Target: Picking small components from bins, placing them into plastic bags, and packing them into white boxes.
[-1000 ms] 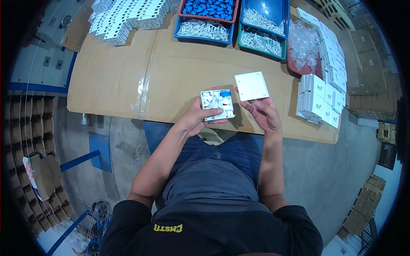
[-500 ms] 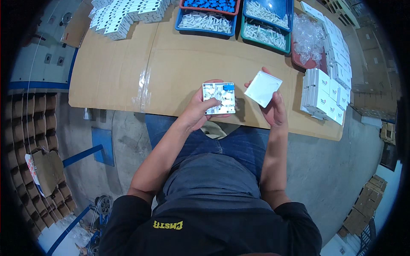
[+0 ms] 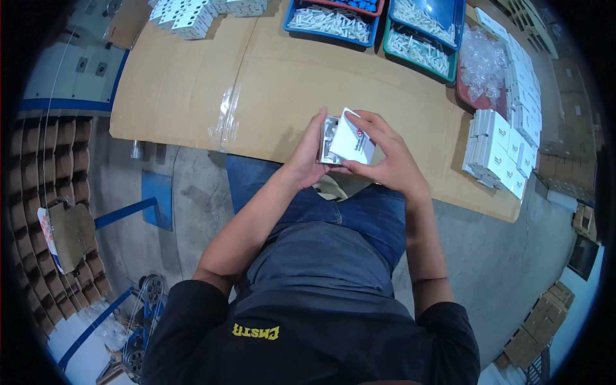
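Note:
Near the table's front edge, my left hand grips a white square housing with small parts inside, fingers along its left side. My right hand holds a flat white square cover, its printed face up. The cover lies tilted over the right part of the housing, and a strip of the inside shows at the left. Whether the two are joined I cannot tell. The fingers of my right hand rest on the cover's top and lower edges.
Blue and green trays of small white pieces stand at the back. A red tray holds clear plastic bags. Stacked white square covers stand at the right; white housings are at the far left. Cardboard lies on the table.
My right hand has brought the cover leftward onto the housing and turned it printed face up. My left thumb has left the housing's inside for its edge. The view has shifted slightly.

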### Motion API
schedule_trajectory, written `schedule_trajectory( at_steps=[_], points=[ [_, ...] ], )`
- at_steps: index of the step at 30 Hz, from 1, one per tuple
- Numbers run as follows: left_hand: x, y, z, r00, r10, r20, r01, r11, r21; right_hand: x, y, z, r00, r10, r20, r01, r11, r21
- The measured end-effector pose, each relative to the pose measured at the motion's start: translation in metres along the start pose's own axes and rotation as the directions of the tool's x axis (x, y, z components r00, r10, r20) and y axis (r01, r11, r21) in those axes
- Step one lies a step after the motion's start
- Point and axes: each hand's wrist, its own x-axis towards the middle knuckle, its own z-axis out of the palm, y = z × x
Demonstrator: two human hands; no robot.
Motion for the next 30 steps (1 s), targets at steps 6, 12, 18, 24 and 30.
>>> schedule_trajectory(
  at_steps=[6, 12, 18, 24, 30],
  points=[
    [0.001, -0.001, -0.005, 0.999, -0.028, -0.042, 0.030, 0.997, 0.068, 0.006, 0.003, 0.005, 0.988, -0.137, 0.072, 0.143, 0.986, -0.089],
    [0.002, -0.005, -0.005, 0.996, -0.049, -0.072, 0.058, 0.990, 0.126, 0.005, 0.006, 0.010, 0.985, -0.131, 0.113, 0.138, 0.989, -0.061],
    [0.001, -0.006, -0.007, 0.996, -0.065, -0.064, 0.071, 0.993, 0.097, 0.004, 0.009, 0.012, 0.985, -0.118, 0.122, 0.124, 0.991, -0.042],
    [-0.009, -0.002, 0.000, 0.999, -0.043, 0.028, 0.043, 0.999, 0.011, 0.000, 0.015, 0.005, 0.985, -0.126, 0.121, 0.134, 0.989, -0.063],
    [-0.013, -0.014, -0.004, 0.995, 0.068, 0.078, -0.086, 0.963, 0.257, -0.002, 0.012, 0.000, 0.985, -0.128, 0.115, 0.132, 0.991, -0.032]
  ],
)
